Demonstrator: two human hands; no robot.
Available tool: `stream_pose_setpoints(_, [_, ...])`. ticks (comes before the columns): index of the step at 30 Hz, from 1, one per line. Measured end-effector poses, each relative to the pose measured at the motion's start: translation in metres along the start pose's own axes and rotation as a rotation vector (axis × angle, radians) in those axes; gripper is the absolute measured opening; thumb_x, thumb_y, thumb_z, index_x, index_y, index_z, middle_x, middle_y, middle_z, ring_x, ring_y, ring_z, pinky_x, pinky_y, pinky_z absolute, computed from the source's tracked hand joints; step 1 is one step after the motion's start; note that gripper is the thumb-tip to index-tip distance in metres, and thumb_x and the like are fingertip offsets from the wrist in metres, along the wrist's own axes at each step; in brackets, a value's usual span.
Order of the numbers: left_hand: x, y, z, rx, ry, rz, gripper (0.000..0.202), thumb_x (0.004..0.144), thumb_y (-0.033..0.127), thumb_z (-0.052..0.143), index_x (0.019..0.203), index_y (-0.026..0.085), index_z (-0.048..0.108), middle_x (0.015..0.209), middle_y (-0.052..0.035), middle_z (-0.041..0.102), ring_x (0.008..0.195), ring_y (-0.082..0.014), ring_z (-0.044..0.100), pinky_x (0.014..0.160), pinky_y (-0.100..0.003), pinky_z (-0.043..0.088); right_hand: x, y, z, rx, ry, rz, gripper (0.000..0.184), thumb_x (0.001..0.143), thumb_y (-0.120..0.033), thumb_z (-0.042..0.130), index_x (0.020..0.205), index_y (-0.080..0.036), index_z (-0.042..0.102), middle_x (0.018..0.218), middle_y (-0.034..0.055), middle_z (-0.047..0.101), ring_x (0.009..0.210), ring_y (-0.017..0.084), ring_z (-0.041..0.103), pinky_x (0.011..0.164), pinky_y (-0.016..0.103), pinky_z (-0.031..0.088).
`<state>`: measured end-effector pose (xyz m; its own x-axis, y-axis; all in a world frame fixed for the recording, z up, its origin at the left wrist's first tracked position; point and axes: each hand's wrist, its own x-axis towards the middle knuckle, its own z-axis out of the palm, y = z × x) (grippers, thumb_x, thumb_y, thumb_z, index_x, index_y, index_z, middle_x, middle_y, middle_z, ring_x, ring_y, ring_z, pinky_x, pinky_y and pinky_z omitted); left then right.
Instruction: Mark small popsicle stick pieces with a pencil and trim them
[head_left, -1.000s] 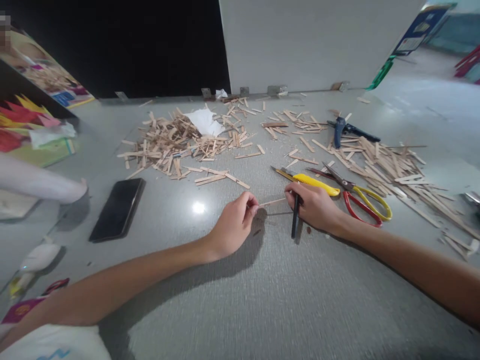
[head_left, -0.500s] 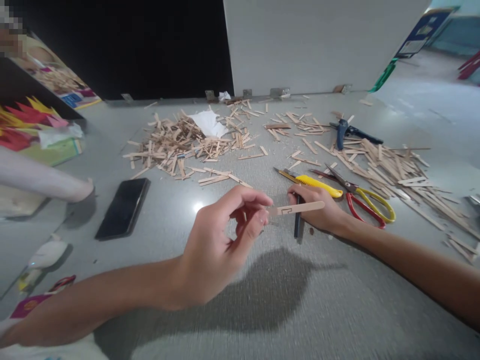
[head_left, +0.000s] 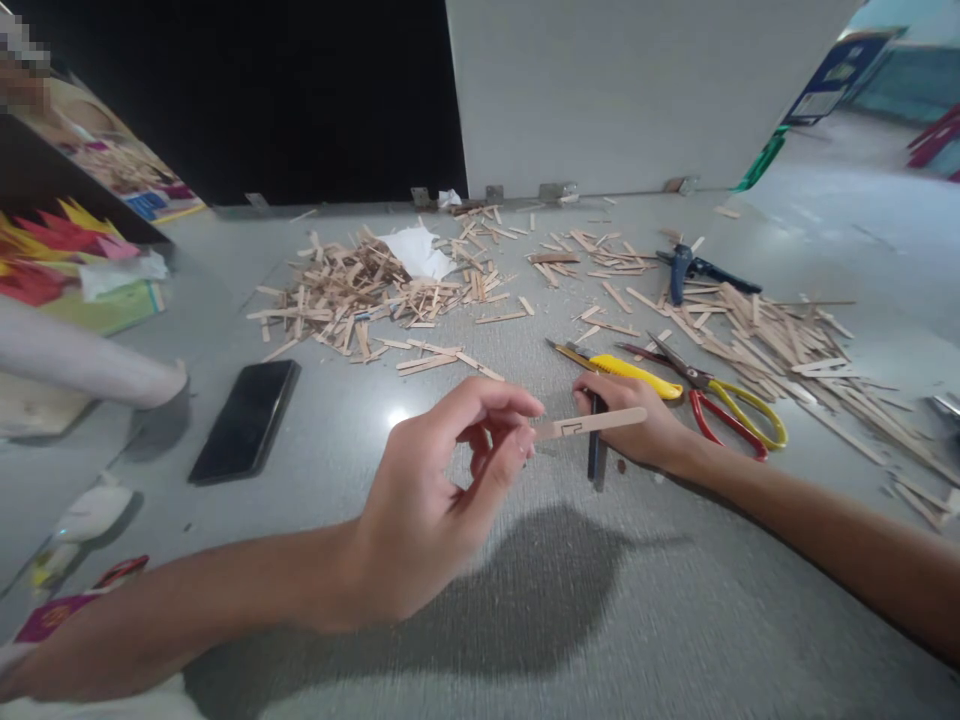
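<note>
Raised over the table, my left hand (head_left: 442,500) pinches a wooden craft stick (head_left: 611,420) by one end between thumb and fingertips. Dark angular lines are drawn on the stick, whose rounded free end points right. My right hand (head_left: 626,415) rests on the table behind it, fingers curled around a slim black pen-like tool (head_left: 593,455); its exact kind is unclear. Just beyond that hand lies a yellow utility knife (head_left: 634,373). Scissors (head_left: 709,380) with red and yellow handles lie to its right.
A heap of cut craft sticks (head_left: 337,290) with a white tissue (head_left: 420,252) is at the back. More sticks (head_left: 780,340) and a dark blue clamp-like tool (head_left: 681,272) lie right. A black phone (head_left: 246,420) is left. An upright black-and-white panel (head_left: 585,100) stands behind.
Both hands stay nearly still, and the grips are unchanged. The craft stick's free end sits very slightly lower and to the left; the view has shifted a little.
</note>
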<state>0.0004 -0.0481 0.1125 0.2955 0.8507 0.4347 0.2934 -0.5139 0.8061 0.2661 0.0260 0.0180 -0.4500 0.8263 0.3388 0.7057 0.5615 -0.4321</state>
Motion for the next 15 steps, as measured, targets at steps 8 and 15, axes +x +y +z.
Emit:
stream_pose_setpoints(8, [0.0008,-0.0044,0.0008,0.005,-0.014,-0.002,0.012,0.104,0.013,0.06,0.109,0.023,0.065,0.086,0.0042,0.071,0.075,-0.0092,0.071,0.066,-0.017,0.056,-0.0023,0.0049,0.0042,0.013,0.032,-0.035,0.014,0.094,-0.011,0.056,0.087,-0.021,0.062,0.073,0.0031,0.066,0.065,0.018,0.058,0.065,0.028,0.041])
stream_pose_setpoints(15, [0.004,-0.0098,0.0016,0.025,-0.029,-0.041,0.01,0.104,0.018,0.061,0.11,0.022,0.066,0.09,0.0016,0.075,0.079,-0.0116,0.073,0.065,-0.019,0.057,-0.0013,0.0075,0.0037,0.014,-0.02,-0.016,0.013,0.09,-0.01,0.054,0.085,-0.021,0.06,0.074,0.0036,0.066,0.066,0.018,0.058,0.064,0.028,0.039])
